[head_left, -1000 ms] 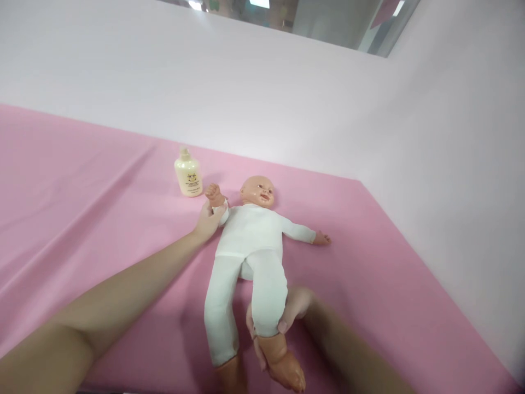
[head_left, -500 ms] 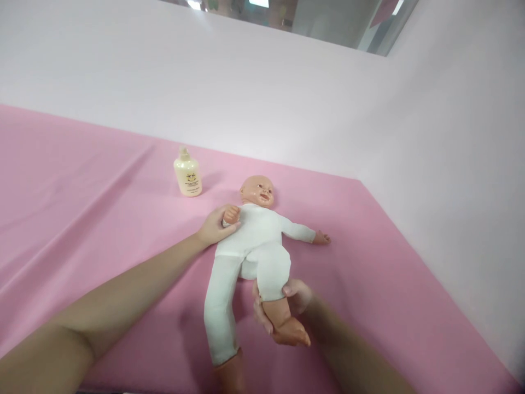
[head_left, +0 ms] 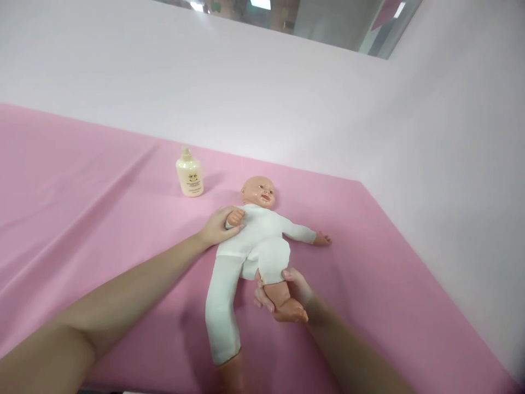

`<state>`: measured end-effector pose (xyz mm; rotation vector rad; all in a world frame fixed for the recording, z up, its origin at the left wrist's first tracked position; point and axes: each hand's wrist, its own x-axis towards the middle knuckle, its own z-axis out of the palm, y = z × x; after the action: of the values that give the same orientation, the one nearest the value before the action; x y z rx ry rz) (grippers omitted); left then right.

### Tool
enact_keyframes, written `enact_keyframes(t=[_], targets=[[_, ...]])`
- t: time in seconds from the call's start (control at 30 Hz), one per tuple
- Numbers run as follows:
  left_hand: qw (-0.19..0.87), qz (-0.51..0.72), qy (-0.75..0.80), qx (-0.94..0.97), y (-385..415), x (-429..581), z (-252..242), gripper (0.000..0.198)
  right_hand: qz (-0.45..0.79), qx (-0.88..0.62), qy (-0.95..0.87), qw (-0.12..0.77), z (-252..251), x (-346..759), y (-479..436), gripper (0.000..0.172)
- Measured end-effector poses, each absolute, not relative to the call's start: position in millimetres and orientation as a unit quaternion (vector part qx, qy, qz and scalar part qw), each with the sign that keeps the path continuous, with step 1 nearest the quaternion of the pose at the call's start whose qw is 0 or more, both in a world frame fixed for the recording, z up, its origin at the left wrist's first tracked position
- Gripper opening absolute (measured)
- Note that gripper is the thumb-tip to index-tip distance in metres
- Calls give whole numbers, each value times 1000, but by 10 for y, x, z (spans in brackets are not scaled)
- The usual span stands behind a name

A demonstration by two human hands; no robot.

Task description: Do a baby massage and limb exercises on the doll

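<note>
Nearest, the straight leg of the doll runs toward the near edge of the desk, its foot out of view. Just beyond, the right hand has its grip closed round the doll's bent leg by the cuff — holding from beneath like this should let the knee fold without twisting the hip. Next, the left hand wraps the doll's folded arm behind its fist, against the chest; light, even pressure would suit both limbs. The doll lies on its back, outstretched arm toward the desk's slanting side edge, where room looks narrower; the desk stretches wider on the doll's other side. There, past the doll's shoulder, stands a bottle — worth minding if the folded arm swings outward. Behind the doll's head come the far edge and white wall.
</note>
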<state>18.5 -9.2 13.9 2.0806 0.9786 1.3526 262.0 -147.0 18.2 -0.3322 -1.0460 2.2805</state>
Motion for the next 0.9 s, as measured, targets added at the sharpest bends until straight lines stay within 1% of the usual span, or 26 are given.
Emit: enact_keyframes(t=[0.27, 0.57, 0.9], targets=[[238, 485, 359, 761, -89, 182, 134, 25, 864, -119, -389, 297, 131, 2629, -1466, 50], [259, 499, 359, 745, -69, 189, 127, 22, 860, -137, -408, 276, 170, 2619, -1483, 56], [225, 489, 358, 763, -52, 181, 99, 24, 866, -134, -422, 235, 139, 2636, -1461, 58]])
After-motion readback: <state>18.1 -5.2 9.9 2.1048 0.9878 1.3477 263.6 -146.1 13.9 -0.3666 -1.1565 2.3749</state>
